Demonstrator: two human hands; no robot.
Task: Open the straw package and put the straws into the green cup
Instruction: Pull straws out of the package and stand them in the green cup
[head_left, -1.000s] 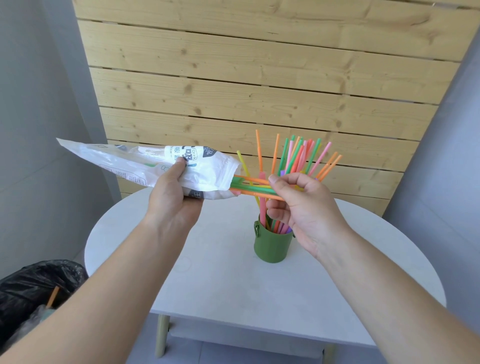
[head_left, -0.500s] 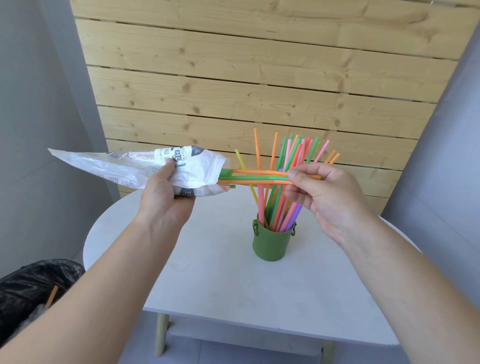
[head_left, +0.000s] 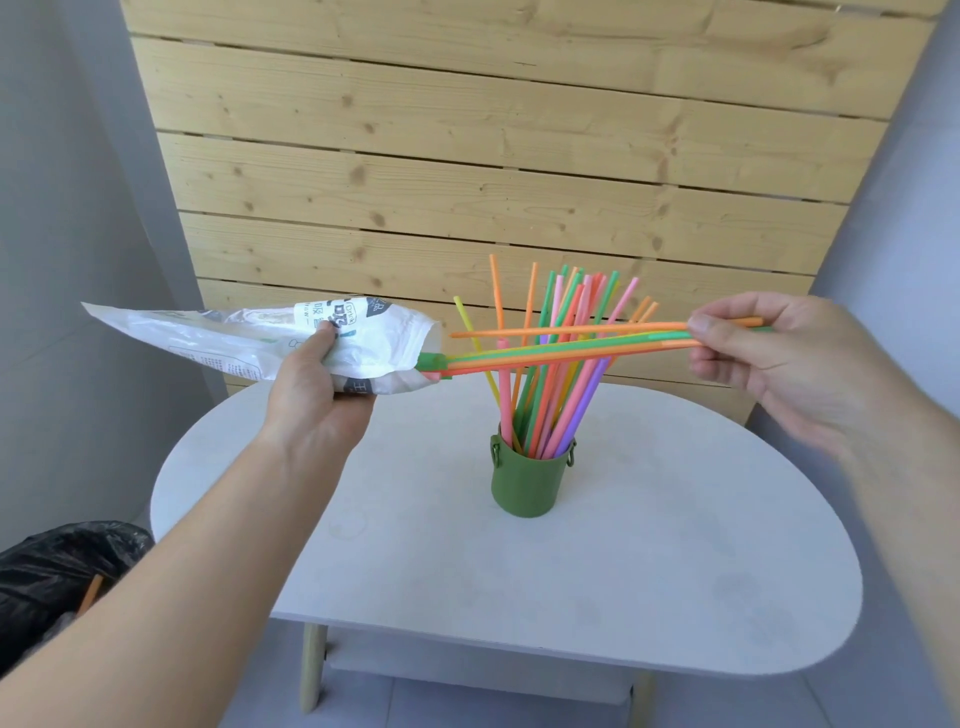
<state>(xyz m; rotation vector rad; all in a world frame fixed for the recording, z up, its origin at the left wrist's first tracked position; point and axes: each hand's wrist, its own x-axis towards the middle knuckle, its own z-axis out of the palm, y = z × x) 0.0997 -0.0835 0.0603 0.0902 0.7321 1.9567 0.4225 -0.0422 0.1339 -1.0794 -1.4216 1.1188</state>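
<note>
The left hand (head_left: 317, 395) gripped the straw package (head_left: 249, 340) round its middle, at ten o'clock from the green cup (head_left: 530, 480), with the package mouth facing three o'clock. The right hand (head_left: 769, 353), at two o'clock from the cup, pinched a bundle of straws (head_left: 561, 348) whose tails sat just inside the mouth. The pull was best kept straight toward three o'clock until the tails cleared. The bundle then wanted tipping upright and lowering gently among the standing straws (head_left: 550, 405), so the cup stayed put on the table (head_left: 675, 571).
</note>
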